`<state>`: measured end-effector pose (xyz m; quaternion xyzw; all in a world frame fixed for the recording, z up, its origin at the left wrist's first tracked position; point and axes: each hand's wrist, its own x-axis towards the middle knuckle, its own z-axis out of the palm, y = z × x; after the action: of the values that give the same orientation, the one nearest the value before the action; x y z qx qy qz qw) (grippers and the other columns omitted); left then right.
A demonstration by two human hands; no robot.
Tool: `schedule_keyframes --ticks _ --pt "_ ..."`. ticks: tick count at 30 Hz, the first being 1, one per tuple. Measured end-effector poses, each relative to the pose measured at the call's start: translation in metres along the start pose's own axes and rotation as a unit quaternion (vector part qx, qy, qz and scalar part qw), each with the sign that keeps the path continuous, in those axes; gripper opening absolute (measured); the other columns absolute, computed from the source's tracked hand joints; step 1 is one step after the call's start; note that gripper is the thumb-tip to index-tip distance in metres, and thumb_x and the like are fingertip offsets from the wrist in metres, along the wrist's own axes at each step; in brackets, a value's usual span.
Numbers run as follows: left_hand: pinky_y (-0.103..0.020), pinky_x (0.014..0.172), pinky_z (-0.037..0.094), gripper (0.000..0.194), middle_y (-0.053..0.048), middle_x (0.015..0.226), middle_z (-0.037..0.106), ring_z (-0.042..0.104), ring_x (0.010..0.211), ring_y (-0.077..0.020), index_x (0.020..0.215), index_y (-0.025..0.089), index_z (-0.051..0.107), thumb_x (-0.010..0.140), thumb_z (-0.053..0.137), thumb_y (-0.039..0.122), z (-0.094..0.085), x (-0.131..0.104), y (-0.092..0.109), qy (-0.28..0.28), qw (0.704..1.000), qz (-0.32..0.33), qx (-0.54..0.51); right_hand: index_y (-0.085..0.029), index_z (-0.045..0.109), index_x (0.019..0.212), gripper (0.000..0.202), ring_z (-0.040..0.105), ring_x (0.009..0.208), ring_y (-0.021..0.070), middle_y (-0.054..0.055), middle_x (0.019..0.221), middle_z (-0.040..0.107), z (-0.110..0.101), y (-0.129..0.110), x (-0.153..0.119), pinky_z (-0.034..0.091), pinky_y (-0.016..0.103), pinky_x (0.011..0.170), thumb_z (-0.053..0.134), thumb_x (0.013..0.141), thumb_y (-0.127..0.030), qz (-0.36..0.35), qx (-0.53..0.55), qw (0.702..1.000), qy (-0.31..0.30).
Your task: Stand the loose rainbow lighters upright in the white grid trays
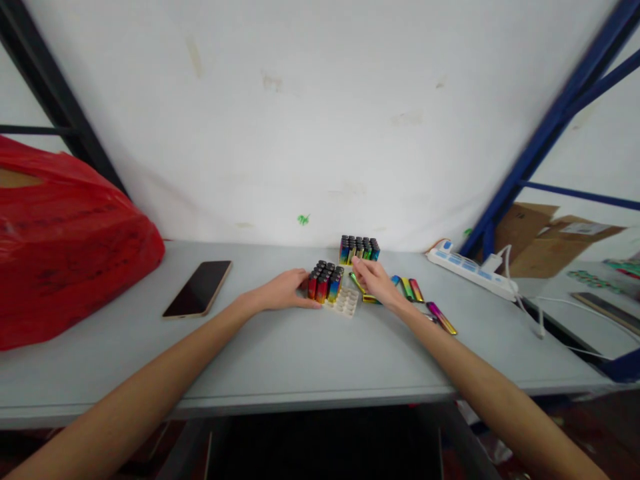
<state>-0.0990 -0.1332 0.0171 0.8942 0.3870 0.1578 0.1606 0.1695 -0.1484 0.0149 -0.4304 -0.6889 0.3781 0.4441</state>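
Note:
A white tray with round holes (346, 304) lies on the table, its left part filled with upright rainbow-coloured lighters (324, 283) with black tops. My left hand (289, 289) curls round the left side of this tray, fingers behind and thumb along the front. To the right of the tray, my right hand (373, 279) is closed, thumb and index finger pinched together. What the pinch holds, if anything, is too small to tell. A yellow-green lighter (357, 283) shows just beneath that hand, and more loose lighters (407, 289) lie beside it.
A second block of upright lighters (359, 248) stands near the wall. A purple-and-gold lighter (442, 319) lies farther right. A phone (198, 289) and a red plastic bag (75, 247) are at left. A white power strip (473, 270) with cables lies at right, near a blue metal frame (543, 133).

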Motion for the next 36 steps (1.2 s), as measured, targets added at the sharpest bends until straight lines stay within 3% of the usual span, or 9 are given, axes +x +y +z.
schedule_keyframes --ticks 5,12,17,21,26,29,33,36 --pt "-0.034 0.083 0.049 0.065 -0.008 0.101 0.071 0.065 0.092 -0.0283 0.103 0.017 0.070 0.074 0.071 0.075 0.000 0.000 0.000 -0.004 1.000 0.006 -0.001 -0.024 0.034 0.057 0.064 0.032 0.052 0.0104 -0.005 0.053 0.033 0.003 0.000 -0.005 0.024 0.027 0.050 0.051 0.088 -0.077 -0.033 -0.103 0.992 0.071" --pt "-0.034 0.082 0.049 0.063 -0.008 0.100 0.070 0.065 0.093 -0.0290 0.103 0.018 0.069 0.075 0.072 0.075 -0.002 0.000 0.001 -0.011 1.000 -0.001 0.009 -0.024 0.030 0.055 0.050 0.031 0.054 0.0112 -0.004 0.052 0.032 0.011 0.004 -0.006 0.020 0.029 0.054 0.049 0.089 -0.056 -0.043 -0.188 0.972 0.132" --pt "-0.034 0.081 0.049 0.062 -0.008 0.100 0.070 0.065 0.092 -0.0283 0.101 0.017 0.069 0.075 0.072 0.073 -0.002 -0.001 0.001 -0.012 1.000 -0.001 0.002 -0.023 0.035 0.062 0.051 0.036 0.057 0.0123 -0.005 0.057 0.036 0.008 -0.001 -0.008 0.024 0.028 0.056 0.047 0.096 -0.058 -0.078 -0.209 0.970 0.100" --pt "-0.034 0.081 0.049 0.061 -0.007 0.097 0.071 0.065 0.090 -0.0276 0.100 0.019 0.069 0.075 0.072 0.074 -0.001 -0.001 0.001 -0.005 1.000 0.006 -0.010 -0.023 0.041 0.074 0.046 0.044 0.061 0.0142 -0.004 0.064 0.045 0.004 -0.013 -0.015 0.032 0.028 0.060 0.039 0.105 -0.057 -0.120 -0.228 0.966 0.030" --pt "-0.034 0.081 0.050 0.063 -0.008 0.098 0.071 0.065 0.090 -0.0279 0.102 0.018 0.069 0.073 0.073 0.074 0.000 0.000 0.000 0.000 1.000 0.006 -0.008 -0.022 0.050 0.083 0.044 0.054 0.079 0.0188 0.005 0.084 0.058 0.000 -0.024 -0.019 0.040 0.030 0.074 0.030 0.109 -0.052 -0.216 -0.331 0.918 -0.035" --pt "-0.034 0.084 0.050 0.064 -0.009 0.102 0.071 0.065 0.094 -0.0287 0.105 0.018 0.070 0.074 0.073 0.073 0.000 0.000 -0.002 -0.006 1.000 0.009 -0.006 -0.022 0.050 0.077 0.049 0.050 0.068 0.0170 0.003 0.074 0.056 0.002 -0.025 -0.020 0.036 0.030 0.067 0.032 0.109 -0.053 -0.211 -0.373 0.901 -0.065" --pt "-0.034 0.086 0.050 0.063 -0.008 0.102 0.073 0.066 0.096 -0.0295 0.105 0.019 0.071 0.072 0.075 0.073 0.001 0.001 -0.004 0.001 1.000 0.012 -0.020 -0.022 0.048 0.069 0.054 0.045 0.054 0.0139 -0.001 0.058 0.050 0.009 -0.024 -0.023 0.030 0.029 0.059 0.036 0.107 -0.059 -0.178 -0.342 0.920 -0.069" --pt "-0.034 0.086 0.049 0.064 -0.008 0.101 0.073 0.067 0.096 -0.0295 0.104 0.020 0.072 0.071 0.075 0.074 0.002 0.001 -0.004 0.001 1.000 0.014 -0.026 -0.022 0.050 0.068 0.055 0.052 0.055 0.0145 0.000 0.059 0.060 0.014 -0.023 -0.024 0.035 0.028 0.059 0.041 0.104 -0.063 -0.161 -0.286 0.943 -0.046"
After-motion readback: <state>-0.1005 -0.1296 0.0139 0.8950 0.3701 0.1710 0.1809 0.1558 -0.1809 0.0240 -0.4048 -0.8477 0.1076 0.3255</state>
